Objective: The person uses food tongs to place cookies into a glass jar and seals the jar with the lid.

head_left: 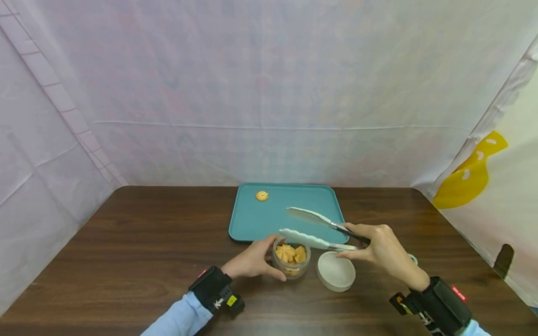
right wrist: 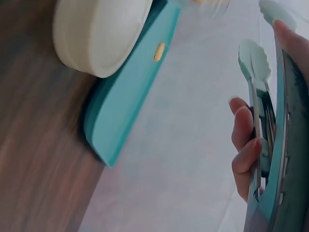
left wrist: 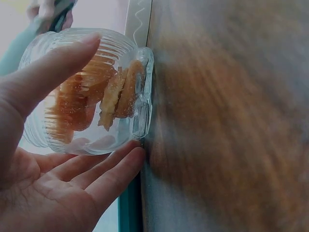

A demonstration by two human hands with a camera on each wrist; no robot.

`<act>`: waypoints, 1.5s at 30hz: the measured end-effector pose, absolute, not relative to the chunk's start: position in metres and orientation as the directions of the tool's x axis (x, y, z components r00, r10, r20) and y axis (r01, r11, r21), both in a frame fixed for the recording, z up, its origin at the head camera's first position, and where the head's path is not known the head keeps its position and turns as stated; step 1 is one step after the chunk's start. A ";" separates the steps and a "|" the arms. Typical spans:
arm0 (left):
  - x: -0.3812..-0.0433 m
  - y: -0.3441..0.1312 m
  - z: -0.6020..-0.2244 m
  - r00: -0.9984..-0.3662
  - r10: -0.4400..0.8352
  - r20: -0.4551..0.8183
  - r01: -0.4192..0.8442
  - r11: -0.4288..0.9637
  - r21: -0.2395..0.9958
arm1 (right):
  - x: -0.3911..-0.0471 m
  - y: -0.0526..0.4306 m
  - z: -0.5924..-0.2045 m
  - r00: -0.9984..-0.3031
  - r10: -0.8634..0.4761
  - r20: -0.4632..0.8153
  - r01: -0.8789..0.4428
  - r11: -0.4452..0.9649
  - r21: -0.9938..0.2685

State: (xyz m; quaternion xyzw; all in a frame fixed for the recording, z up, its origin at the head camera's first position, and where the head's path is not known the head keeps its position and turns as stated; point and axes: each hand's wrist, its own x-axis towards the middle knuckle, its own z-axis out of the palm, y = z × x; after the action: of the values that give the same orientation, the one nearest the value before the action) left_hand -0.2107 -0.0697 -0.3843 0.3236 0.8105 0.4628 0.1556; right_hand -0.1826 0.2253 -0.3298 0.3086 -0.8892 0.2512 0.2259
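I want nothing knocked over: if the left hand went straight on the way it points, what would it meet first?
Most likely the glass jar, which the thumb and fingers of the left hand curve around; beyond it stands the white dish, though depth is unclear.

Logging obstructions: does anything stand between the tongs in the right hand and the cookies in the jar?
Nothing visible between the tongs and the cookies: no lid shows on the jar. The left hand grips the jar's side, and the white dish sits beside the jar.
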 end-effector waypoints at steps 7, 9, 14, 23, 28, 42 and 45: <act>-0.211 -0.069 -0.386 -0.737 0.673 0.061 0.383 0.342 0.858 | -0.228 0.214 -0.337 -0.779 -0.392 0.489 -0.571 0.765 -0.298; -0.211 -0.069 -0.387 -0.737 0.674 0.061 0.383 0.340 0.859 | -0.241 0.210 -0.341 -0.800 -0.387 0.459 -0.549 0.781 -0.299; -0.210 -0.068 -0.386 -0.738 0.674 0.042 0.359 0.339 0.870 | -0.266 0.196 -0.347 -0.820 -0.408 0.401 -0.529 0.807 -0.262; -0.212 -0.068 -0.384 -0.734 0.678 0.037 0.357 0.338 0.871 | -0.295 0.173 -0.352 -0.839 -0.407 0.362 -0.510 0.820 -0.259; -0.212 -0.068 -0.385 -0.735 0.678 0.024 0.353 0.353 0.866 | -0.304 0.169 -0.359 -0.854 -0.400 0.333 -0.489 0.835 -0.252; -0.212 -0.070 -0.382 -0.736 0.677 0.028 0.349 0.343 0.872 | -0.313 0.135 -0.345 -0.888 -0.350 0.298 -0.429 0.864 -0.265; -0.212 -0.070 -0.382 -0.737 0.675 0.025 0.343 0.342 0.875 | -0.316 0.131 -0.346 -0.906 -0.327 0.270 -0.396 0.880 -0.262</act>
State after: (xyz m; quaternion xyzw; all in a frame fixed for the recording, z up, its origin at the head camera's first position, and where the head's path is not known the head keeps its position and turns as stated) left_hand -0.2117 -0.0698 -0.3822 0.3181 0.8006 0.4770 0.1741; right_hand -0.3161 0.1313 -0.3461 0.1877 -0.9634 0.1574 0.1094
